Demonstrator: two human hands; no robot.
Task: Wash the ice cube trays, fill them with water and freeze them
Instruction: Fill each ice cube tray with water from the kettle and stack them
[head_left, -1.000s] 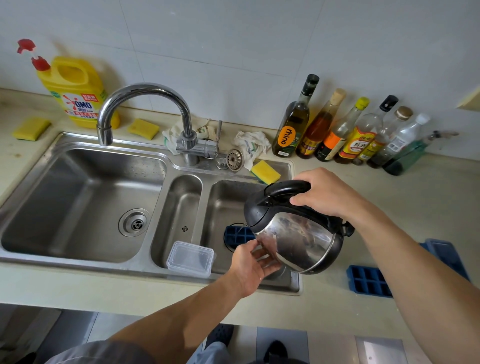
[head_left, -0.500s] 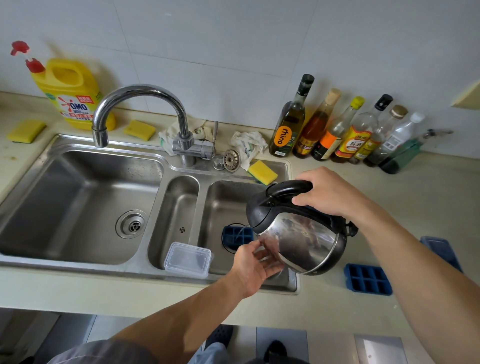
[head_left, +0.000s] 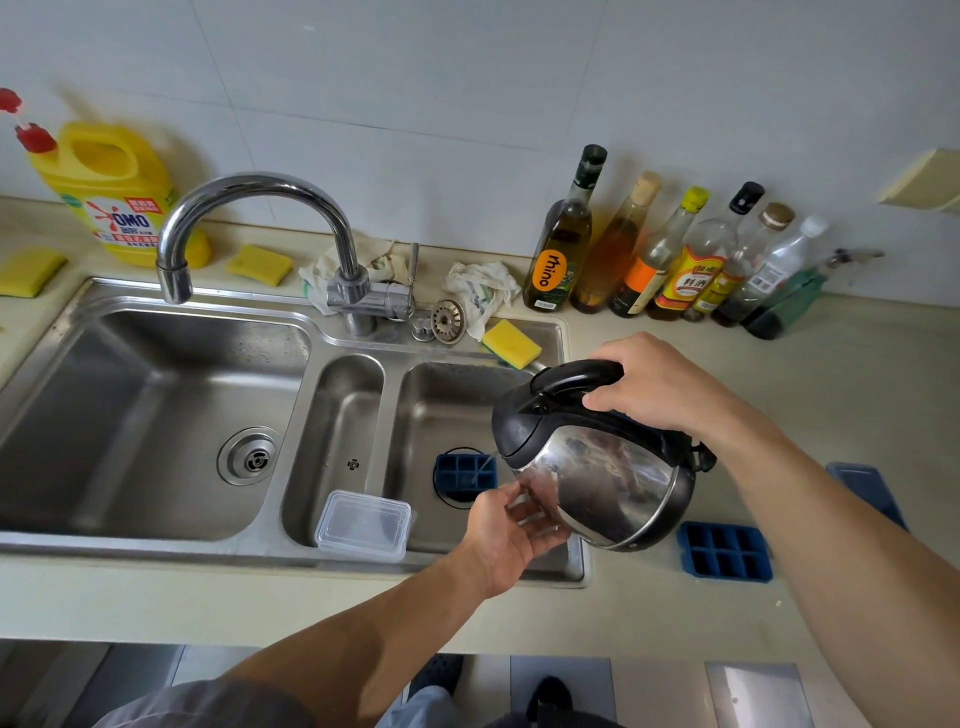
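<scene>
Kettle (head_left: 597, 478) tipped further, pouring into the sink tray (head_left: 462, 472); right hand (head_left: 654, 387) gripped its handle, left hand (head_left: 511, 532) propped it flat-fingered; filling underway, next I needed steady aim.

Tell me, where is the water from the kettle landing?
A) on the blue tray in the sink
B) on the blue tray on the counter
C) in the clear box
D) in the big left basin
A: a thin stream falls from the tilted kettle onto the blue tray lying in the right basin.
</scene>
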